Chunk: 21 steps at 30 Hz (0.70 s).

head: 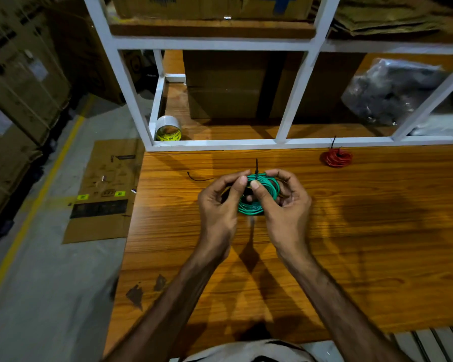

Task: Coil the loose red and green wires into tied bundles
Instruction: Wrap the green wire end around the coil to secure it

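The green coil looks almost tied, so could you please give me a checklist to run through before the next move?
1. Green coil held by both hands, left hand and right hand: ok.
2. Black tie sits around the coil: ok.
3. Tie pulled fully tight: cannot tell.
4. Red coil already bundled with its own tie, resting on the table: ok.
5. Spare tie lies within reach: ok.

Over a wooden table [351, 231], the left hand [217, 205] and right hand [285, 202] grip a coiled green wire bundle [262, 194] with a black cable tie [256, 169]. A tied red wire coil [337, 158] lies well apart.
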Tool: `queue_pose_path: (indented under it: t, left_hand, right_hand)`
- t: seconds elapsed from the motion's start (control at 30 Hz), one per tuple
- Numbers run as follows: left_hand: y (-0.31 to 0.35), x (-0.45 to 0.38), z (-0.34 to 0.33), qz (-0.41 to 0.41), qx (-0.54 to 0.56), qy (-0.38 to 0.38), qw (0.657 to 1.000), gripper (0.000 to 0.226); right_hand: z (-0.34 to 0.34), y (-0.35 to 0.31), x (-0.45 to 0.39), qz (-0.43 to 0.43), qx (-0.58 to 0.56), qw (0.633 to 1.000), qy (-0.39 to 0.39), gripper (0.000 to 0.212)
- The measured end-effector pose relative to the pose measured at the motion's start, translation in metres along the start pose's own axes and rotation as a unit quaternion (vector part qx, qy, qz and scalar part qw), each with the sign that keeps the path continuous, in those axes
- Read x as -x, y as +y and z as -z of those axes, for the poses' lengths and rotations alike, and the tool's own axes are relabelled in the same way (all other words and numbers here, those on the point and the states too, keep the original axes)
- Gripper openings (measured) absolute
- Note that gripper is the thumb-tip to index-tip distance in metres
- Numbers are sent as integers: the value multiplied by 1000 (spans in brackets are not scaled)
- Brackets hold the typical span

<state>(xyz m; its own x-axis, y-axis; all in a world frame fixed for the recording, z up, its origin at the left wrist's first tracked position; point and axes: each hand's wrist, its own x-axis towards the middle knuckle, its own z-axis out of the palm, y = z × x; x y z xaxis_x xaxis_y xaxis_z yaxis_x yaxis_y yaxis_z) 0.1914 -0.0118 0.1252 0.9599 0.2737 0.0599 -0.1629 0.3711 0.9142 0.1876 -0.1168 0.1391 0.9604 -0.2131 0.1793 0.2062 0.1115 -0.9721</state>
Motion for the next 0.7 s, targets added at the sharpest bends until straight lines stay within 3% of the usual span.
queue_pose_path:
  t: [0.27,0.43,0.7]
  left_hand:
    - [-2,-1,-4,-76,-77,63,992,22]
    - [-5,3,-4,-105,-95,70,987,21]
    - [-1,2,-3,-123,-129,66,982,19]
  right_hand:
    - [-2,-3,3,6,56,998,-25,23]
    - [1,-6,1,11,58,997,-45,5]
    - [2,-21,-10,-25,103,991,-87,7]
